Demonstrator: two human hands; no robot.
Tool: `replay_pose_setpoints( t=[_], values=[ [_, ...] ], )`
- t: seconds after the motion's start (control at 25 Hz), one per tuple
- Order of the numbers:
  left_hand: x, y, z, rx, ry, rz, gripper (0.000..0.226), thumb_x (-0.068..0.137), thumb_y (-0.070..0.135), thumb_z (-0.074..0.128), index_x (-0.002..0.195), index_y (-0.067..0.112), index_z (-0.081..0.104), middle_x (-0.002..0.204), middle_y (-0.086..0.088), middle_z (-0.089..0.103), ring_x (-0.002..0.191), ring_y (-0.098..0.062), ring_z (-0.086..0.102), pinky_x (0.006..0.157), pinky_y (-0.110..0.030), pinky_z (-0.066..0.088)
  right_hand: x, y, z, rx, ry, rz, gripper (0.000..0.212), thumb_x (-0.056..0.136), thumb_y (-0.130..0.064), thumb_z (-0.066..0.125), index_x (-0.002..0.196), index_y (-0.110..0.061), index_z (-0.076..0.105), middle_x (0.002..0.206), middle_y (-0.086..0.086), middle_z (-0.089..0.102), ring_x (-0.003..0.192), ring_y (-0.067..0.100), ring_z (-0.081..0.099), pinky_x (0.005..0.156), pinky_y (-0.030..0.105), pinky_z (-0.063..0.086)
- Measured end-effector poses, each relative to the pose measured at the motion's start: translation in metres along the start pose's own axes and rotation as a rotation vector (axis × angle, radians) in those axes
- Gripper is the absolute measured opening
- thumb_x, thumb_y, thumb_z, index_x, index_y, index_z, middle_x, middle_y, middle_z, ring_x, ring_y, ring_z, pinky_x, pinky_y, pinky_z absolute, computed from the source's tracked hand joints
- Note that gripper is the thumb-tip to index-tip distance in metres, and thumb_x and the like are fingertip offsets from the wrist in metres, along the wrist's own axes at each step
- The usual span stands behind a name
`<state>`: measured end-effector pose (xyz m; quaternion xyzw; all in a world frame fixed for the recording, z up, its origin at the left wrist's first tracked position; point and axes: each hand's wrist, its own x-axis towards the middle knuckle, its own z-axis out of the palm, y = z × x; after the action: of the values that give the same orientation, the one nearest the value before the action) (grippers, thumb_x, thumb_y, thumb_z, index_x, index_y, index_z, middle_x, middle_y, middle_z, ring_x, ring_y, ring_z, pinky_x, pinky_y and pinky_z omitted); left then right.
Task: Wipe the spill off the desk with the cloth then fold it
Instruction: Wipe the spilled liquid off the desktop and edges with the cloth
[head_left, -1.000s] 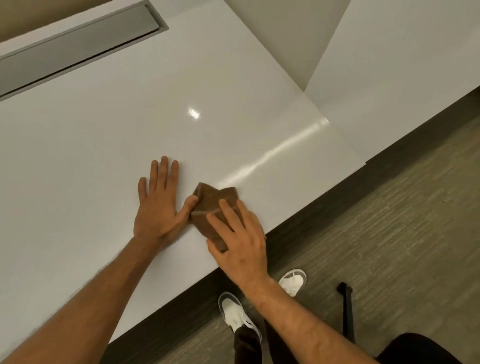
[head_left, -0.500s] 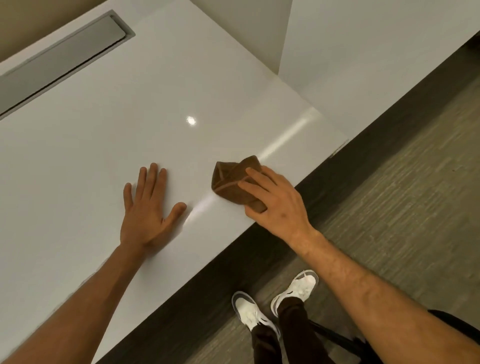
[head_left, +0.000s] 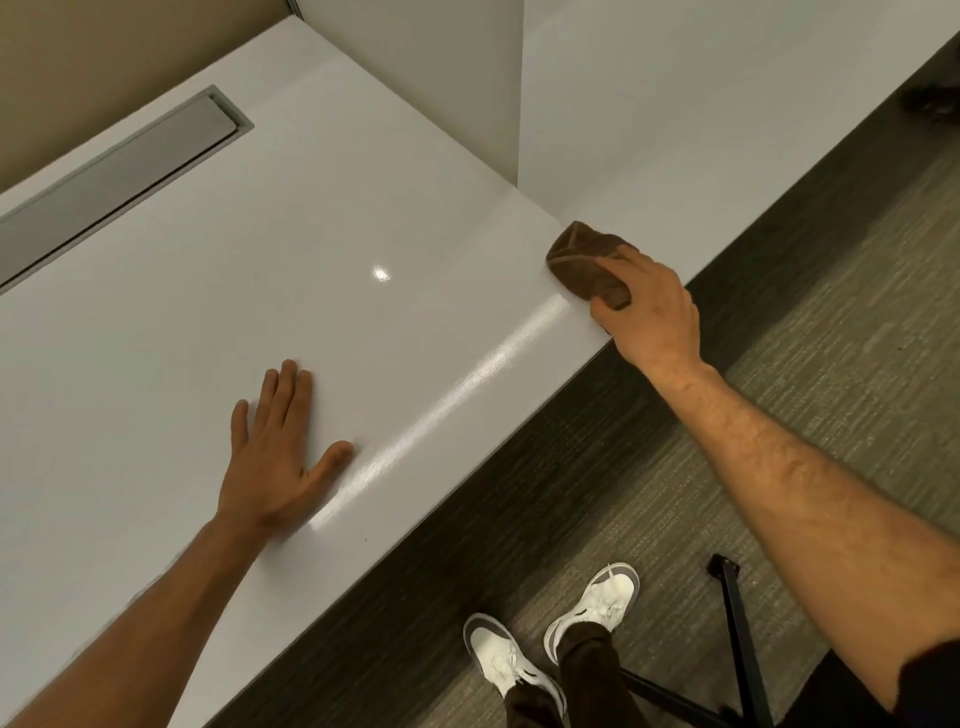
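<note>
Pressing cloth (head_left: 582, 260) w/ right hand (head_left: 649, 312).

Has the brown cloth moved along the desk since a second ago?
Yes. The brown cloth went rightward, away from the planted left hand, to the desk's right corner.

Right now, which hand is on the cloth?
The right hand, pressing the crumpled brown cloth at the white desk's far right corner. The left hand lies flat and empty.

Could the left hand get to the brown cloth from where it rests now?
Probably yes. The left hand lies flat on the desk, with only bare desktop between it and the cloth at the right corner. The right hand covers part of the cloth, so it would be a long stretch.
</note>
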<state>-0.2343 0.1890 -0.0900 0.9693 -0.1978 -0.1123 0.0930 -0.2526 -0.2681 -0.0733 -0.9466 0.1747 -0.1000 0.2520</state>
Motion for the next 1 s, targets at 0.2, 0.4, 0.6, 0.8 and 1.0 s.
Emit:
replay_pose_setpoints(
  t=[0.2, 0.4, 0.6, 0.8, 1.0],
  values=[
    [0.008, 0.022, -0.007, 0.087, -0.1, 0.253, 0.098, 0.092, 0.086, 0.018, 0.167, 0.029, -0.006, 0.176, 0.008, -0.013, 0.162, -0.017, -0.013, 0.129, -0.058, -0.002, -0.042, 0.001, -0.024, 0.2, 0.086, 0.094, 0.043, 0.084, -0.023, 0.072, 0.125, -0.035, 0.067, 0.127, -0.009, 0.067, 0.102, 0.009, 0.062, 0.089, 0.033, 0.055],
    [0.041, 0.092, -0.009, 0.002, -0.1, 0.388, 0.097, 0.092, 0.085, 0.015, 0.168, 0.027, 0.0, 0.176, 0.008, -0.009, 0.163, -0.017, -0.011, 0.129, -0.05, -0.014, -0.085, 0.027, -0.041, 0.833, 0.169, 0.435, 0.037, 0.084, -0.023, 0.074, 0.115, -0.043, 0.072, 0.102, -0.015, 0.075, 0.09, 0.005, 0.073, 0.067, 0.02, 0.06],
    [0.085, 0.149, -0.001, -0.015, -0.162, 0.5, 0.095, 0.093, 0.083, 0.012, 0.168, 0.026, 0.002, 0.176, 0.007, -0.007, 0.162, -0.014, -0.012, 0.13, -0.05, -0.012, -0.117, 0.05, -0.042, 1.257, 0.247, 0.702, 0.036, 0.076, -0.029, 0.076, 0.112, -0.033, 0.076, 0.104, -0.003, 0.079, 0.094, 0.013, 0.076, 0.068, 0.022, 0.059],
    [0.107, 0.172, 0.011, -0.001, -0.192, 0.529, 0.088, 0.097, 0.078, 0.009, 0.168, 0.026, 0.0, 0.177, 0.005, -0.008, 0.163, -0.019, -0.009, 0.13, -0.058, -0.002, -0.136, 0.065, -0.028, 1.636, 0.057, 0.859, 0.058, 0.079, -0.036, 0.075, 0.136, -0.031, 0.062, 0.126, 0.006, 0.073, 0.104, 0.022, 0.074, 0.078, 0.04, 0.062],
    [0.107, 0.174, 0.017, 0.034, -0.152, 0.499, 0.084, 0.1, 0.073, 0.008, 0.168, 0.024, 0.001, 0.177, 0.003, -0.007, 0.163, -0.022, -0.007, 0.129, -0.06, 0.0, -0.153, 0.049, -0.008, 1.691, -0.065, 1.001, 0.101, 0.042, -0.051, 0.1, 0.132, -0.025, 0.064, 0.125, 0.013, 0.072, 0.105, 0.029, 0.074, 0.083, 0.043, 0.061]
  ],
)
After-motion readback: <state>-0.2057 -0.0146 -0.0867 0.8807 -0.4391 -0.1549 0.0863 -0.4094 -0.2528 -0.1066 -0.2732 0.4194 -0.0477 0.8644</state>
